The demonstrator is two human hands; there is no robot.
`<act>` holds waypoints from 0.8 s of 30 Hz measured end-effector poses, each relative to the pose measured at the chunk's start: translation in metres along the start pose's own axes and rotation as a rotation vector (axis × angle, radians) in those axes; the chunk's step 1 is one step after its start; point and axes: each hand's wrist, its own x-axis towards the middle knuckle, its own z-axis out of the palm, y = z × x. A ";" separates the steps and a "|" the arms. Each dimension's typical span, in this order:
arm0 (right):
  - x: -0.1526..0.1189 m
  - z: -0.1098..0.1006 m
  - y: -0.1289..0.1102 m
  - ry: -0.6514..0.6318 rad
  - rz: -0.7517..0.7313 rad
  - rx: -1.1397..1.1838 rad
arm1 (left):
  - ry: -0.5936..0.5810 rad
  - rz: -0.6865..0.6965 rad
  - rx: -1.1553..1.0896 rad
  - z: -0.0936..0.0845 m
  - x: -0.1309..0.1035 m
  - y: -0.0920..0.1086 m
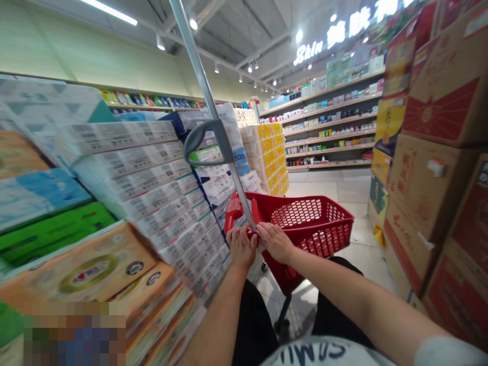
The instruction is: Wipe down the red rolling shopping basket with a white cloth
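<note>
A red plastic shopping cart (pixel 305 218) with perforated sides stands in front of me. My left hand (pixel 241 246) is closed at the near end of the cart, its fingers curled over the red handle. Close beside it, my right hand (pixel 275 243) is also closed there, with the fingers bent forward over the bar. Between my hands, a slim metal pole (pixel 206 86) rises and leans to the upper left. It carries a grey loop grip (pixel 209 145). My hands hide the pole's lower end and most of the handle.
Stacked white tissue packs (pixel 160 183) line the left side, with orange packs (pixel 91 264) nearer. Yellow-and-white packs (pixel 272 160) stand beyond. Tall cardboard boxes (pixel 423 188) border the right. A pale tiled floor (pixel 362 234) runs between, toward shelves (pixel 335 122) of small goods.
</note>
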 end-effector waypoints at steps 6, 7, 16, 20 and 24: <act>0.013 -0.003 -0.001 0.000 0.154 0.199 | -0.057 -0.028 0.142 -0.003 0.006 0.008; 0.016 -0.003 -0.001 0.047 0.218 0.268 | -0.065 -0.018 0.163 -0.004 0.007 0.009; 0.028 -0.001 -0.010 0.169 0.210 0.312 | -0.095 -0.012 0.191 -0.004 0.010 0.008; 0.008 0.001 -0.018 0.069 0.130 0.148 | -0.110 -0.025 0.173 -0.005 0.007 0.010; 0.007 -0.008 -0.010 -0.011 0.135 0.241 | -0.094 -0.023 0.149 -0.007 0.004 0.012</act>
